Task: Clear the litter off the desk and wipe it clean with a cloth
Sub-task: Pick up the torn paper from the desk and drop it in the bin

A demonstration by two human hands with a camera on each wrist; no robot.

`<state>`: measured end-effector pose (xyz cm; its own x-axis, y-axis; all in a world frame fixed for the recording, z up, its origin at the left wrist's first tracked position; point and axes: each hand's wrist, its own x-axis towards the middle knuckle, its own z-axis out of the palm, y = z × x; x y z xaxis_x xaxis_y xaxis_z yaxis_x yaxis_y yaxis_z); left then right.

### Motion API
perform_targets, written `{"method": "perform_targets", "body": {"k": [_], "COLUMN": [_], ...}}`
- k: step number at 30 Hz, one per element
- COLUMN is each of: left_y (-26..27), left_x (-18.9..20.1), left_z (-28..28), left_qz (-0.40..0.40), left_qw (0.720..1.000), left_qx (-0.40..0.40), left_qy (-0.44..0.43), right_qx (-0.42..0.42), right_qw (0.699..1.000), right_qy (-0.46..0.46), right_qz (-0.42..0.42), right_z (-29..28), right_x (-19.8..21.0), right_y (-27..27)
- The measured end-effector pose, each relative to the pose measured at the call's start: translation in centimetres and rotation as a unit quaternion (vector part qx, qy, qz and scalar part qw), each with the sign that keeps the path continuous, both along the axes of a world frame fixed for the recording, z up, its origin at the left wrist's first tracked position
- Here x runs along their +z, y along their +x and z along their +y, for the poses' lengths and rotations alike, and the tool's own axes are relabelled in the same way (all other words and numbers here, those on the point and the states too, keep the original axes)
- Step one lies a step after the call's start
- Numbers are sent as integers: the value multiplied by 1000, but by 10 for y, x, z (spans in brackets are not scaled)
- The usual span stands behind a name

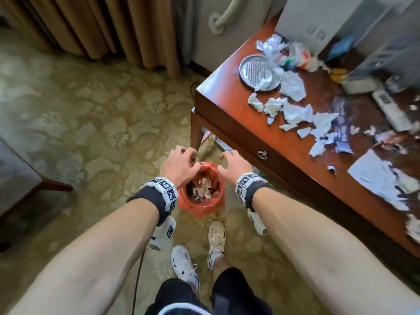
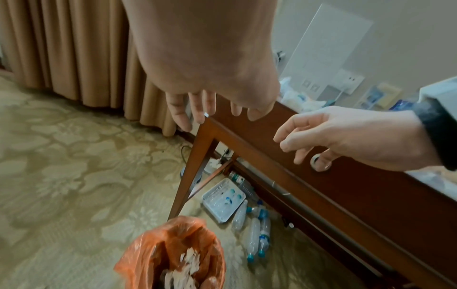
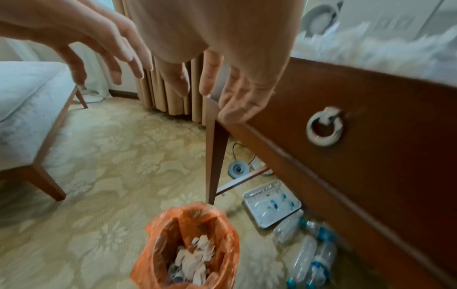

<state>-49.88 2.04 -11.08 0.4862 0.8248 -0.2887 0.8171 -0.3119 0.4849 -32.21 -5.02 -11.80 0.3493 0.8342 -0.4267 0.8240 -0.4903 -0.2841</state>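
Over the orange-bagged bin (image 1: 204, 202) on the carpet hover my left hand (image 1: 188, 160) and my right hand (image 1: 227, 160), both empty. The left wrist view has the left fingers (image 2: 210, 109) hanging loose above the bin (image 2: 153, 252). Just as relaxed and free are the right fingers (image 3: 212, 78). Torn paper (image 1: 204, 187) lies inside the bin. To the right, the wooden desk (image 1: 227, 103) carries several torn white paper scraps (image 1: 295, 112), crumpled wrappers (image 1: 293, 57), a round metal plate (image 1: 256, 71) and white sheets (image 1: 375, 176). I see no cloth.
Under the desk lie several plastic bottles (image 2: 257, 230) and a white basket (image 2: 222, 199). A remote (image 1: 391, 110) lies on the desk's far right. A padded seat (image 3: 24, 97) stands left of the bin and curtains (image 1: 91, 26) hang behind. My shoes (image 1: 216, 237) are just behind the bin.
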Motion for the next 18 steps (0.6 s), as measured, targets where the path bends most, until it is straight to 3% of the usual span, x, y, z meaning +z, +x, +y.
{"method": "perform_targets", "body": {"k": [8, 18], "left_y": [41, 171], "left_x": [93, 144], "left_z": [21, 30], "left_qz": [-17, -17], "left_qw": [995, 984], "left_qx": [-60, -145], "left_qy": [72, 98], "right_qx": [-18, -96], "right_qw": [993, 989], "right_qy": [80, 81], "right_qz": [-80, -75], "right_z": [-19, -29], "right_x": [107, 145], "right_y": [65, 189]}}
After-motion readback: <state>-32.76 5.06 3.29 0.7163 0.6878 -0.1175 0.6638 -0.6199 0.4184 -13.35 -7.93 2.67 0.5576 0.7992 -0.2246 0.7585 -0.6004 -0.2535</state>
